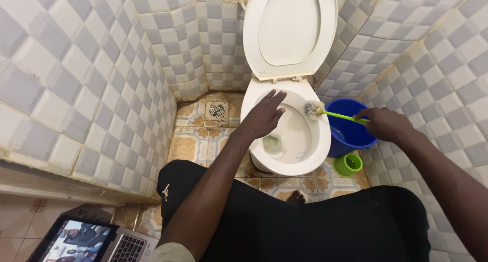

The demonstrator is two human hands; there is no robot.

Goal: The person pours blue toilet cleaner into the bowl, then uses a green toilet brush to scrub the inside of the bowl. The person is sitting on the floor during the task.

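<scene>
A white toilet bowl (315,147) stands against the tiled back wall with its seat and lid (288,28) raised upright. My left hand (264,115) hovers over the bowl's left side, fingers spread, holding nothing. My right hand (384,124) grips the green handle of a toilet brush (325,111). The brush's white bristle head rests at the bowl's right rim.
A blue bucket (351,132) sits right of the toilet, with a small green brush holder (348,164) in front of it. A floor drain (217,110) lies left of the bowl. An open laptop (91,240) sits at bottom left. Checkered tiled walls close in on both sides.
</scene>
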